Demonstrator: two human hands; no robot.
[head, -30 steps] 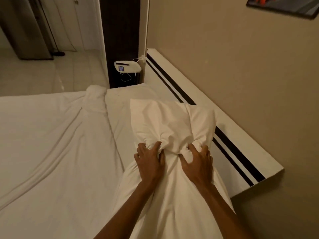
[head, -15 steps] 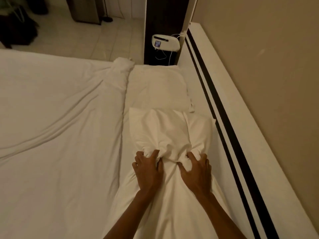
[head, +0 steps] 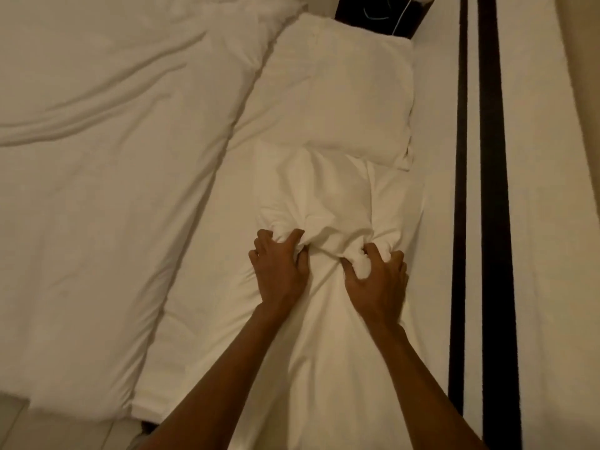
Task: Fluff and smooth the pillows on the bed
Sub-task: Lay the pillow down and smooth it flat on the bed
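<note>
Now left hand (head: 281,267), right hand (head: 378,280) clench near pillow (head: 324,319); headboard (head: 487,222) close right.

No readable text to be found here — nothing printed on the bedding, the pillows or the striped headboard, and no labels, brands or numbers can be made out.

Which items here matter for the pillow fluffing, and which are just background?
Job: left hand and right hand, both gripping the near pillow; far pillow.
Background: duvet, striped headboard, white cable.
</note>
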